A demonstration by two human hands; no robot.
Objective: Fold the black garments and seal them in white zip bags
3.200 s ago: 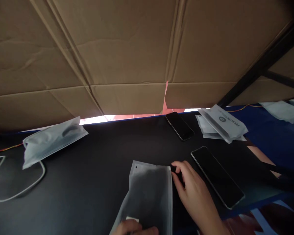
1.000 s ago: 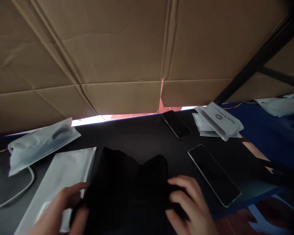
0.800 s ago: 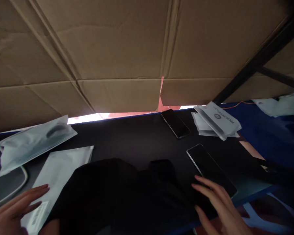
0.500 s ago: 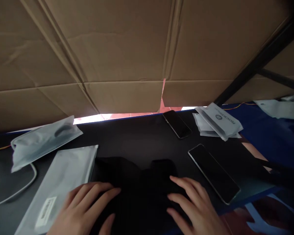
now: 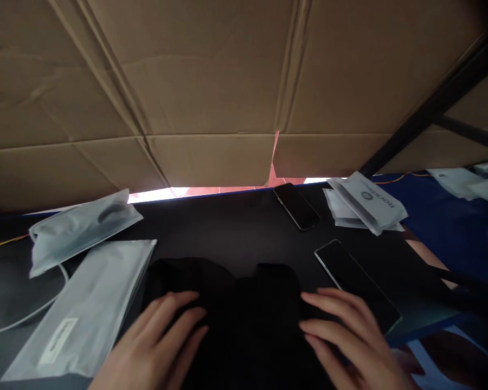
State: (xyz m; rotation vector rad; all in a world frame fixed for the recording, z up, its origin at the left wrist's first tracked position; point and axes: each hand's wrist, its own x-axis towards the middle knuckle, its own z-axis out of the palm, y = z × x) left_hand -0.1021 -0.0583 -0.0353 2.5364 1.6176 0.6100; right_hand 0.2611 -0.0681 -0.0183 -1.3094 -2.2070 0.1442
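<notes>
A black, soft-looking item, probably cloth (image 5: 244, 325), lies spread on the dark table surface; its details are lost in shadow. On its left side rests my left hand (image 5: 154, 338), fingers apart and slightly bent. My right hand (image 5: 345, 336) lies at its right edge with the fingers spread, holding nothing. Close to my left hand is a frosted zip bag (image 5: 93, 292) with a barcode label. A phone with a dark screen (image 5: 355, 281) lies just beyond my right hand, which partly covers it.
Farther back are a second phone (image 5: 296, 206), a stack of printed frosted pouches (image 5: 368, 203) and another frosted bag (image 5: 85, 227). A white cable (image 5: 28, 319) curls at the left. Cardboard (image 5: 211, 81) walls off the back, and a black metal bar (image 5: 427, 119) slants at the right.
My hands have moved apart, the right one to the right over the phone's lower edge. The black item looks wider and flatter. The labelled bag has shifted left.
</notes>
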